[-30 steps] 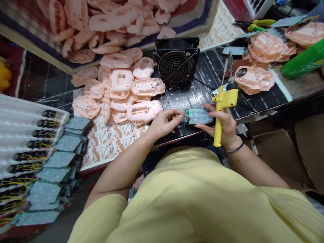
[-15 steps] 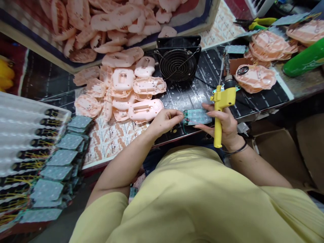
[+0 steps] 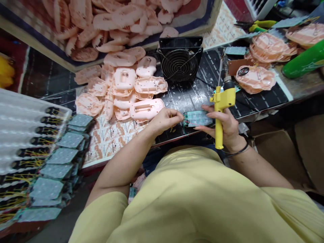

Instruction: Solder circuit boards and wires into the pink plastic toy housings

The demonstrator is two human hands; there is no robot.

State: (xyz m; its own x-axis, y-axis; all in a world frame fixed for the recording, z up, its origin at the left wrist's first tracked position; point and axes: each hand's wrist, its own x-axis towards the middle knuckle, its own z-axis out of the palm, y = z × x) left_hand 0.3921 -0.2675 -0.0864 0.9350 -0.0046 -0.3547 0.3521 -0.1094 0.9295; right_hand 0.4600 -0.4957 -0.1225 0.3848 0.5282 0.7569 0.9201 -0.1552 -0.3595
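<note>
A small green circuit board [image 3: 197, 118] with a pale keypad sheet lies at the table's near edge. My left hand [image 3: 164, 121] pinches thin yellow wires at the board's left end. My right hand [image 3: 225, 126] steadies the board's right side with its fingertips while it grips a yellow soldering iron [image 3: 220, 104], whose metal tip points up and away toward the back of the table.
A black fan [image 3: 180, 60] stands behind the board. Pink plastic shells [image 3: 131, 89] are heaped to the left and fill a bin [image 3: 207, 20] at the back. Stacked boards [image 3: 60, 158] lie at far left. More shells [image 3: 255, 78] and a green bottle [image 3: 303, 60] sit to the right.
The soldering iron's tip has swung slightly leftward and more upright. Both hands stay at the board with little other movement.
</note>
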